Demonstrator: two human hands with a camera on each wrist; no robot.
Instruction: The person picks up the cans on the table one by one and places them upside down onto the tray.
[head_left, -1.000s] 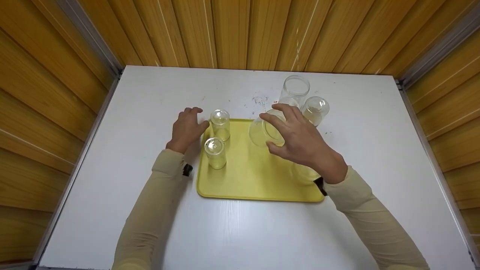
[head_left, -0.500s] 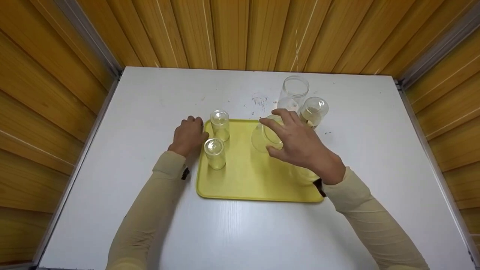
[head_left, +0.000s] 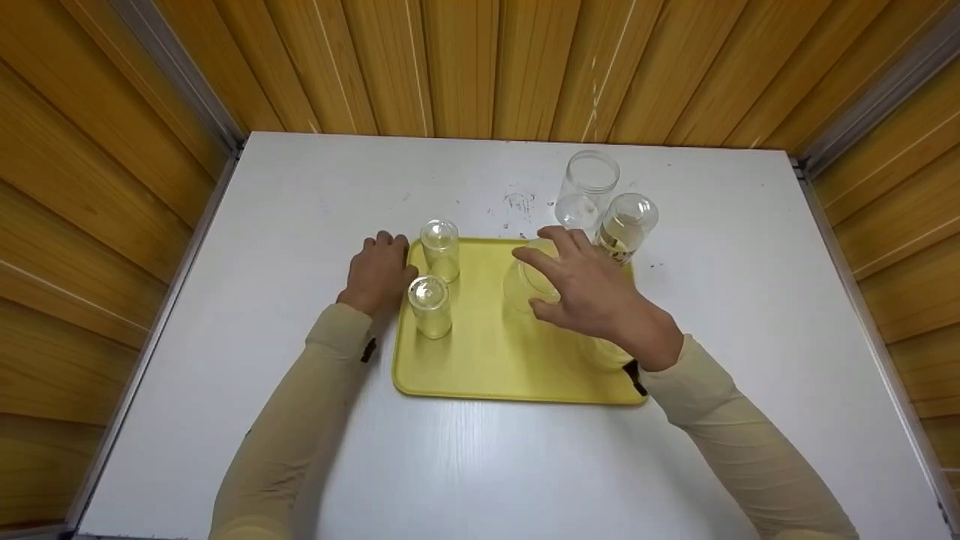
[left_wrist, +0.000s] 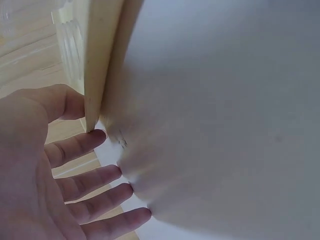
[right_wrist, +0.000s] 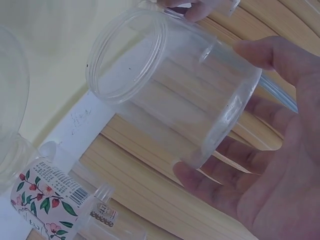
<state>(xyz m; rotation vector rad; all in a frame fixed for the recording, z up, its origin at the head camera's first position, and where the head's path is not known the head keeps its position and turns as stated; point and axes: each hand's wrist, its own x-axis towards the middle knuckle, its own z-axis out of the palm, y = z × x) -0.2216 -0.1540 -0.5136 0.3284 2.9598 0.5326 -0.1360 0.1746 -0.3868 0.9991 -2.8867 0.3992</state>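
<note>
A wide clear plastic jar (head_left: pixel 523 289) is upside down over the yellow tray (head_left: pixel 487 367). Its threaded mouth faces the tray; whether it touches, I cannot tell. My right hand (head_left: pixel 592 296) grips it round the base, thumb on one side and fingers on the other, plain in the right wrist view. At the tray's left edge rests my left hand (head_left: pixel 375 274). In the left wrist view its thumb touches the tray rim (left_wrist: pixel 100 55), and the fairly straight fingers reach down to the tabletop. Nearby, two small clear jars (head_left: pixel 440 251) stand inverted on the tray.
Partly hidden under my right wrist is another clear jar (head_left: pixel 609 352) on the tray. Behind the tray, an upright open jar (head_left: pixel 591 176) stands on the white table (head_left: pixel 337 172). Beside it is an inverted jar (head_left: pixel 628 225) with a floral label (right_wrist: pixel 47 200). Wood-grain panels (head_left: pixel 457 67) enclose the table.
My right hand has lowered the wide jar toward the tray. The left hand has come down and slightly nearer me, from beside the small jar to the tray's left edge.
</note>
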